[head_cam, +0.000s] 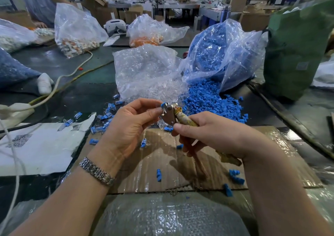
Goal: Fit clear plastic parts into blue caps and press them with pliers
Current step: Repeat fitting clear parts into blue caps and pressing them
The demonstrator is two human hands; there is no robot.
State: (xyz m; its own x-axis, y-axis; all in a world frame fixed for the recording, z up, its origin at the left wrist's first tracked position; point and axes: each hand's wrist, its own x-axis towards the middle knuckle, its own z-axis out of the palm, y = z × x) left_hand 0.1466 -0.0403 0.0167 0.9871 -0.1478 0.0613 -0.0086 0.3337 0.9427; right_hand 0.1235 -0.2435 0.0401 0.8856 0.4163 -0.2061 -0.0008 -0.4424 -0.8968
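The left hand (132, 121) pinches a small blue cap (163, 105) between thumb and fingertips and holds it against the metal head of the pliers (170, 115), above a flattened sheet of cardboard (162, 165) covered in shiny tape. Only a corner of the cap shows past the steel (whether a clear part already sits inside it cannot be told). The right hand (212, 138) is closed around the pliers' handles, which are wrapped in worn, yellowish tape, one handle poking out below the palm. The head is flat grey metal with a round pivot. A metal link bracelet (96, 171) sits on the left wrist. Behind the hands, a heap of loose blue caps (207, 100) spills from an open plastic bag (222, 49) lying on its side on the dark table (86, 94); just left of it a second bag (144, 71) holds clear plastic parts, some spilling toward the pliers. Finished pieces (104, 119), blue with a see-through end, lie scattered to the left of the hands, and single caps dot the cardboard. A torn white sheet (41, 149) lies at the left, partly over the cardboard's edge.
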